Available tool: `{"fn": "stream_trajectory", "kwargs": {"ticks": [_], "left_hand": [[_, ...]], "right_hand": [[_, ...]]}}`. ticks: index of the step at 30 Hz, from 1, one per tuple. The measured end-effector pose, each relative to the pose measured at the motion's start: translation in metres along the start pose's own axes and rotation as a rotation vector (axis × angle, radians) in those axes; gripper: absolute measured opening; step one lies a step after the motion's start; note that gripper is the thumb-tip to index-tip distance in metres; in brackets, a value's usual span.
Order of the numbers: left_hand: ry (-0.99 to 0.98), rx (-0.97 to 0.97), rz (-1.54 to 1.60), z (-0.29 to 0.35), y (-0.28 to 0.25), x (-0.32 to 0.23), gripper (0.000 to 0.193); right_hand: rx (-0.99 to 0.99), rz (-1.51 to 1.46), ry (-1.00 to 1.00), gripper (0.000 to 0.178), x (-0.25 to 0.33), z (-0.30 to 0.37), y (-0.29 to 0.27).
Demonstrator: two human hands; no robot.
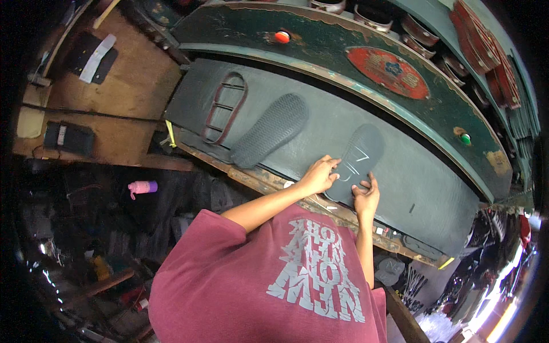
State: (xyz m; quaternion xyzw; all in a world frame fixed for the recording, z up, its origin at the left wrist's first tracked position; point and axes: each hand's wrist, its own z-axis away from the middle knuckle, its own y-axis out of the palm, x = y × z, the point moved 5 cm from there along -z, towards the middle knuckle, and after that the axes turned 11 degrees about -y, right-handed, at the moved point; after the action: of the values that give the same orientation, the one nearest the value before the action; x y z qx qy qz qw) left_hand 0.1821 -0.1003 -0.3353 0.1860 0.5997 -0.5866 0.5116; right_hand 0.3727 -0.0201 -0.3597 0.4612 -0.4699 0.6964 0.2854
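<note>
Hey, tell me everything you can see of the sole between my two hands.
The sole is dark grey and foot-shaped, perhaps rubber or foam, fairly smooth-looking with white marks around its middle. It lies on the grey bench, its rounded far end angled slightly right. The left hand seems to touch its left edge, the right hand its right edge, nearer the body.
</note>
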Motion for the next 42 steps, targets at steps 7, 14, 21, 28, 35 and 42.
{"fn": "stream_trajectory", "kwargs": {"ticks": [7, 14, 21, 28, 35, 42], "left_hand": [[-0.055, 0.072, 0.021, -0.003, 0.000, 0.005, 0.056], [-0.125, 0.161, 0.076, -0.006, -0.006, 0.001, 0.057], [-0.127, 0.201, 0.119, -0.005, -0.007, 0.003, 0.060], [-0.103, 0.196, 0.025, -0.008, -0.007, 0.000, 0.059], [-0.093, 0.181, 0.008, -0.004, -0.008, -0.007, 0.055], [-0.133, 0.180, 0.069, -0.002, -0.006, -0.004, 0.057]], "right_hand": [[0.029, 0.083, 0.063, 0.081, 0.012, 0.003, -0.004], [0.009, 0.126, 0.054, 0.078, 0.017, 0.008, -0.002], [-0.037, 0.031, 0.043, 0.079, 0.013, 0.017, 0.002], [-0.019, 0.074, 0.050, 0.078, 0.019, 0.017, 0.001], [-0.018, 0.046, 0.018, 0.080, 0.017, 0.017, 0.000], [-0.008, 0.021, 0.026, 0.080, 0.017, 0.017, 0.001]]}}
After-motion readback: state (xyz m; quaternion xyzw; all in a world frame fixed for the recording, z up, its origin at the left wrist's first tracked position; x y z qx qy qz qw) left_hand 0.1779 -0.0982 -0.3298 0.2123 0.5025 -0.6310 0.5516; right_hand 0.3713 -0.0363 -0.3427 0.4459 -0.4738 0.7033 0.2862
